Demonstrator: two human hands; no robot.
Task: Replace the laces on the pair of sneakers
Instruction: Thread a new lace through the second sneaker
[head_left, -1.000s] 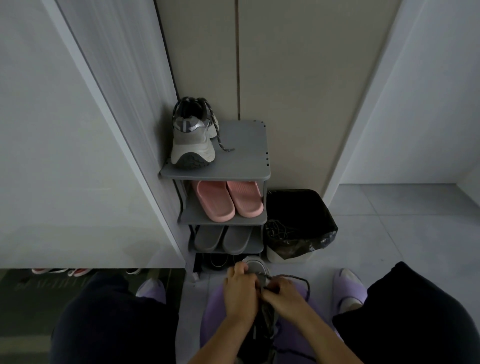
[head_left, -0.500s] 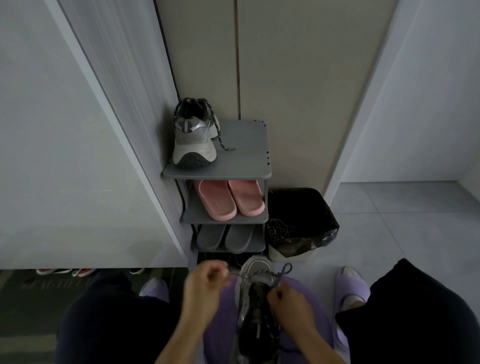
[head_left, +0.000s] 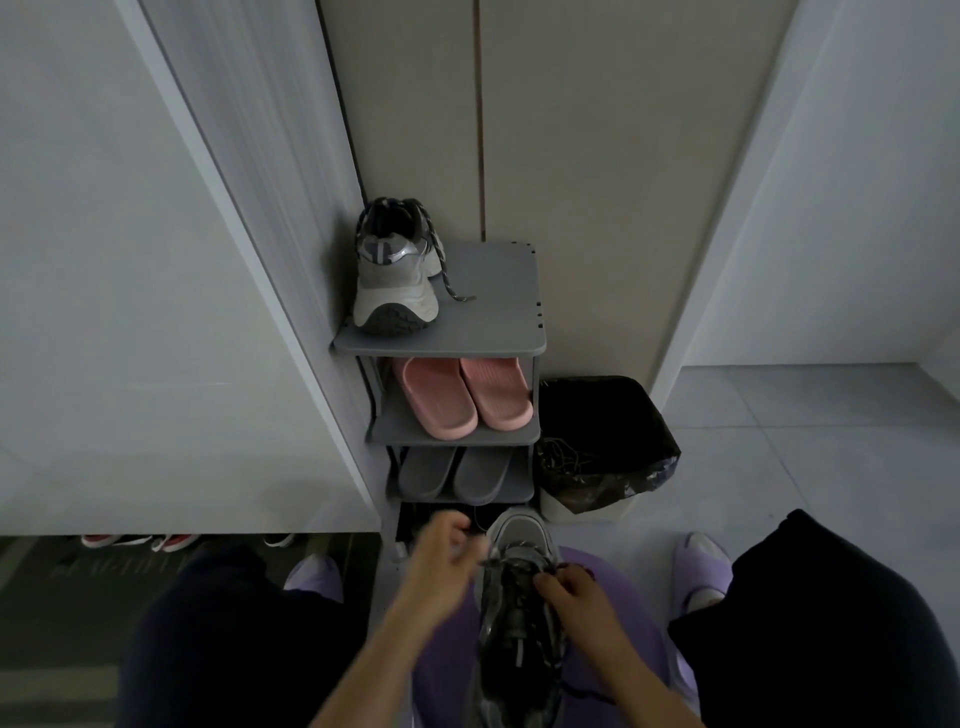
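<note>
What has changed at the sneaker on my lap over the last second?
The left hand parted from the right hand and swung out to the left, drawing a lace out from the sneaker on the lap, whose toe is now uncovered. The right hand stayed pinching the lace at the eyelets. The other sneaker on the rack, the slippers and the bin did not move.

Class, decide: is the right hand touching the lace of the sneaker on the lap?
Touching. The head view shows the right hand with its fingertips pinching the lace over the sneaker.
</note>
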